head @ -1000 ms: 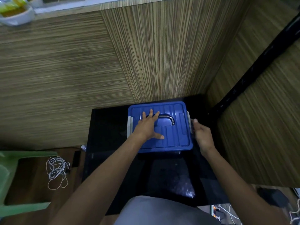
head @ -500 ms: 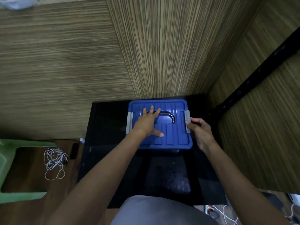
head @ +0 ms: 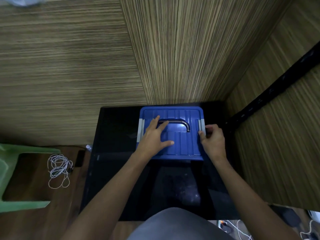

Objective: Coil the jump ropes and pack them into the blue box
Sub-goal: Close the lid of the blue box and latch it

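Black surface (head: 114, 129) set in a corner between striped wood-grain walls (head: 69, 66). Left: green plastic chair (head: 10, 170) on the brown floor (head: 34, 226), with a tangled white cable (head: 58, 168) and a dark phone (head: 80, 158) beside it. Lower right: more white cords (head: 242, 231).

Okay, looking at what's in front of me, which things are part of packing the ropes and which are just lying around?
Part of the job:
blue box, lid on
right latch, pinched by the right hand
left hand, flat on the lid
white rope, bundled on the floor

Just lying about:
green chair
black table
cables at the lower right
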